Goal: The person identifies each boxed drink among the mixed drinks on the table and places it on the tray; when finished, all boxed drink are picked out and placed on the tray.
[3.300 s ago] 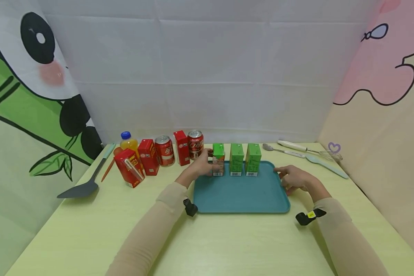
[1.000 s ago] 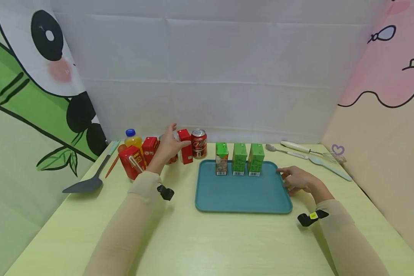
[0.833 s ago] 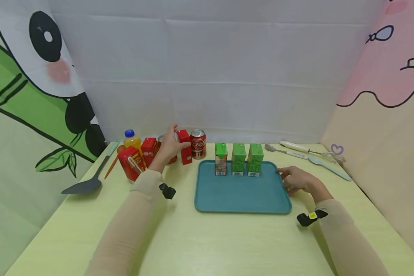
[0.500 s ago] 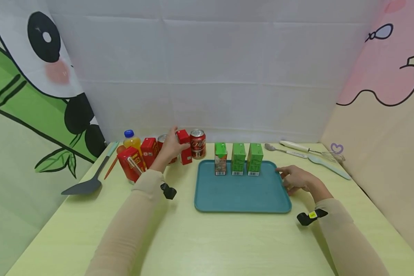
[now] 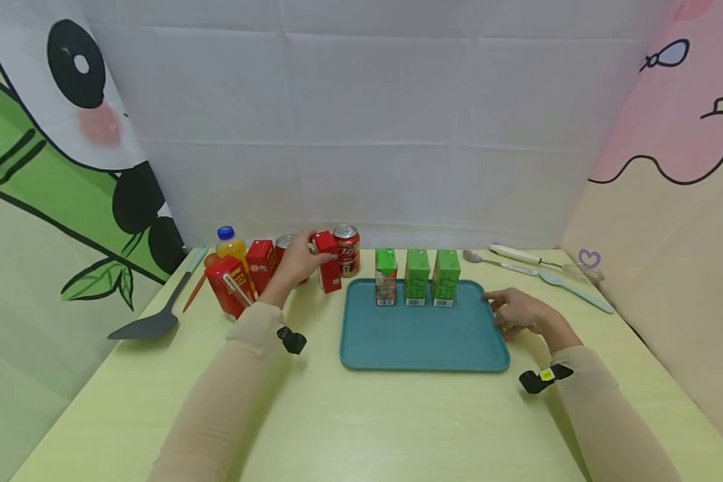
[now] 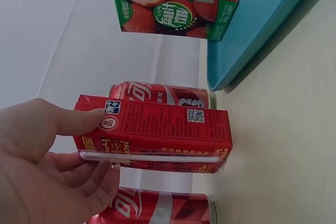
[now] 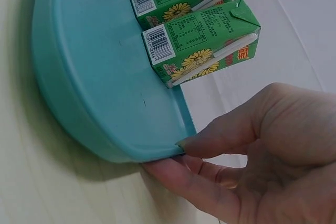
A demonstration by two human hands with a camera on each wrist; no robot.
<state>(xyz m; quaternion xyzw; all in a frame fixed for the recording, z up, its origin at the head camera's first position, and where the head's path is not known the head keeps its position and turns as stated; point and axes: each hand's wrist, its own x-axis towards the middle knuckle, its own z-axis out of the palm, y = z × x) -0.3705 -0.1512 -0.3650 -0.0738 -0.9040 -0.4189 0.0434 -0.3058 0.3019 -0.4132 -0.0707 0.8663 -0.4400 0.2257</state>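
1. The right hand (image 5: 521, 313) pinches the right rim of the teal tray (image 5: 424, 345) on the bench (image 5: 361, 428).
2. The left hand (image 5: 295, 266) grips a red drink carton (image 5: 329, 268) near its top, left of the tray.
3. Three green juice cartons (image 5: 417, 276) stand in a row toward the tray's far edge.
4. Two cola cans (image 5: 349, 253) flank the red drink carton, slightly farther back.

Sleeves are worn long, plain and beige, left sleeve (image 5: 217, 391) and right sleeve (image 5: 608, 415) alike. A small, black, blocky camera is mounted on each: left camera (image 5: 292, 341), right camera (image 5: 529, 383), the latter marked with a yellow label (image 5: 546, 375).
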